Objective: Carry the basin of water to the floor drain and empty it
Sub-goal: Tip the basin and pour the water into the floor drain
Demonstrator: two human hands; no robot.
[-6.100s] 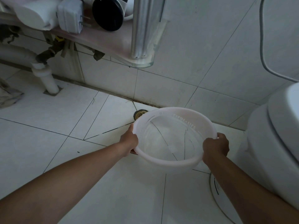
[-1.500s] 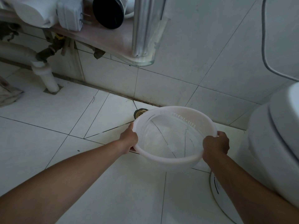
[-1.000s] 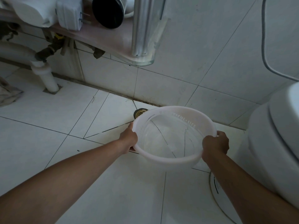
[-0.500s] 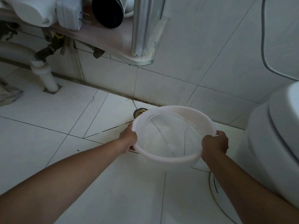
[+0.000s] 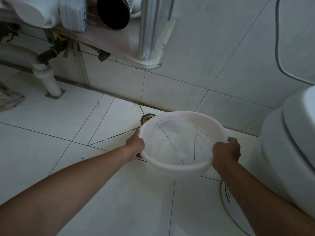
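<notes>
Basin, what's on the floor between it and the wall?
The brass floor drain, peeking out past the basin's far left rim, just before the wall. The head view shows it.

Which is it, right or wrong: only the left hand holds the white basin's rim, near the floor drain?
Wrong. In the head view the left hand and the right hand both hold the white basin's rim, near the floor drain.
</notes>
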